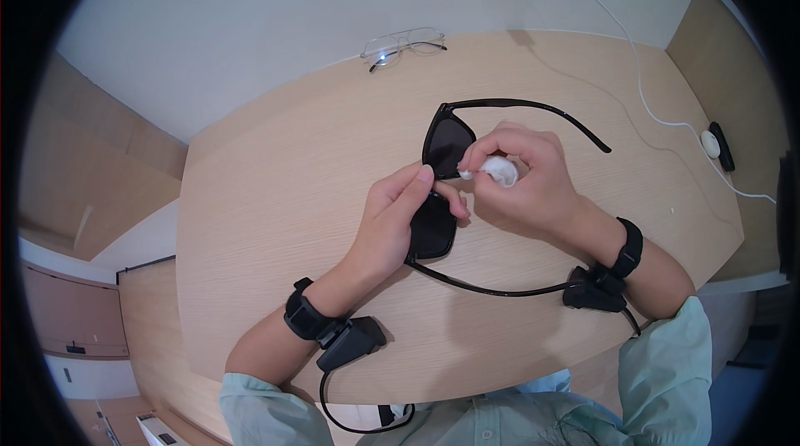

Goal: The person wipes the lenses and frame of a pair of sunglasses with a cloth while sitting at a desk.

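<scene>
A pair of black sunglasses [432, 228] is held above the wooden table, its two temples spread out to the right. My left hand [392, 217] pinches the frame near the bridge, with the thumb on top and fingers curling underneath. In my right hand [529, 175] is a crumpled white wad [502, 169], squeezed between thumb and fingers. A small tip of the wad pokes out at the fingertips, close to the lower edge of the far dark lens [449, 143]. Whether it touches the lens I cannot tell.
Wire-framed eyeglasses [403, 47] lie at the table's back edge by the wall. A white cable [640, 84] runs down the right side, past a round white piece [710, 144] and a small black object [722, 147]. Black devices are strapped to both wrists, with cords trailing.
</scene>
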`<state>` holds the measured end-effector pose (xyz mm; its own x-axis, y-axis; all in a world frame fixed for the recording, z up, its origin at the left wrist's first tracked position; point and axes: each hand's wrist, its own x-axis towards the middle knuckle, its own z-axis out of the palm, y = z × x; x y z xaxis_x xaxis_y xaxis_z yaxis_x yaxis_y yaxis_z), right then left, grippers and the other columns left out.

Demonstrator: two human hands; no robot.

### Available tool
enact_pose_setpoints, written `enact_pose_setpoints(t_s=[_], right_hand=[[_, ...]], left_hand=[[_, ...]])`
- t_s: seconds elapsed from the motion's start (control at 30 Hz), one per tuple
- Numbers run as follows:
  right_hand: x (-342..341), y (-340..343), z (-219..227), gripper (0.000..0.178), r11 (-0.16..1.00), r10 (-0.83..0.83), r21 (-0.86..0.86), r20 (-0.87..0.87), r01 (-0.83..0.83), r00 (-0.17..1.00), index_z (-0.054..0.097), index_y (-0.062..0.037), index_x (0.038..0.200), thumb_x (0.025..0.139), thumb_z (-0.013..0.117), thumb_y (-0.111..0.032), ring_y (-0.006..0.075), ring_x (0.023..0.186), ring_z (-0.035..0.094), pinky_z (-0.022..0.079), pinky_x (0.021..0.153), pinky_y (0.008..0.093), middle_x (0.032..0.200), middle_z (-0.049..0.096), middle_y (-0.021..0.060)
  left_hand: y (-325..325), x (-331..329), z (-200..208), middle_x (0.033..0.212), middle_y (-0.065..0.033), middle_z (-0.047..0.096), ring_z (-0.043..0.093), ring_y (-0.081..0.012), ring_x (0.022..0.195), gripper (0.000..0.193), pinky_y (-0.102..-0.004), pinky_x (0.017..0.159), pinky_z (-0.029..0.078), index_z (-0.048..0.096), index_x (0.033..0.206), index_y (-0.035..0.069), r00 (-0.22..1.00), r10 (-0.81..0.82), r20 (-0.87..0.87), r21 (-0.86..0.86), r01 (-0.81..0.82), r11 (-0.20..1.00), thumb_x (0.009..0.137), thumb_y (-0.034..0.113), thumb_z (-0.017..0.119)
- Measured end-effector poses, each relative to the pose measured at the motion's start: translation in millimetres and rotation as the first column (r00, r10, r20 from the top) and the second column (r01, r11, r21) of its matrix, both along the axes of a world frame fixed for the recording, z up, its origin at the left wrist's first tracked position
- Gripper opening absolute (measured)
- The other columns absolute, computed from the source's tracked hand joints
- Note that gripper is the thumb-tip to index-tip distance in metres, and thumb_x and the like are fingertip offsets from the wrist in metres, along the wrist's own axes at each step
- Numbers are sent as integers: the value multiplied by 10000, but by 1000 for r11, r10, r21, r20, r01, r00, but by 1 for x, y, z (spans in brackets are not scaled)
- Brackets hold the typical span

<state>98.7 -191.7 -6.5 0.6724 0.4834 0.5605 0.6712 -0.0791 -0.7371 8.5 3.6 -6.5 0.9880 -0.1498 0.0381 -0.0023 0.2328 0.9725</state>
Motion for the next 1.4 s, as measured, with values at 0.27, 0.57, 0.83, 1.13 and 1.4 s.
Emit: enact_pose_setpoints(t_s=[0.27,0.57,0.83,1.13,1.4], right_hand=[[6,-10,4,92,925,210,379,-452,-26,867,592,-22,782,817,564,58,103,731,583,475,700,266,796,663,61],[-4,4,5,86,983,159,89,-5,-158,987,642,-10,890,868,594,58,147,715,710,560,636,303,896,660,69],[0,1,6,51,992,122,-19,-35,-122,992,633,-31,841,801,661,-14,200,729,672,535,675,330,787,625,75],[-1,-2,2,55,994,-112,17,73,111,991,597,-36,818,817,635,4,159,684,572,464,616,314,786,634,61],[3,2,-2,73,952,105,305,-430,35,897,625,-39,862,870,614,33,52,754,545,444,648,244,841,625,-17]], left_hand=[[2,0,1,937,-149,718,710,-252,960,451,-376,914,571,611,1081,-51,999,-8,35,74,6,997,1157,333,389],[-2,-2,-2,933,-104,727,677,-161,899,406,-311,881,536,633,1116,-34,998,-18,64,3,18,1000,1156,304,412],[-2,-4,-3,926,-98,729,674,-152,895,417,-306,875,536,639,1159,-41,998,-9,65,36,7,999,1158,304,405],[2,-2,0,932,-138,715,712,-247,938,467,-377,926,560,625,1054,-52,999,17,47,99,-22,995,1162,325,371],[2,-3,1,933,-140,715,715,-248,933,460,-375,936,555,610,1096,-57,997,16,77,118,-25,993,1162,330,372]])
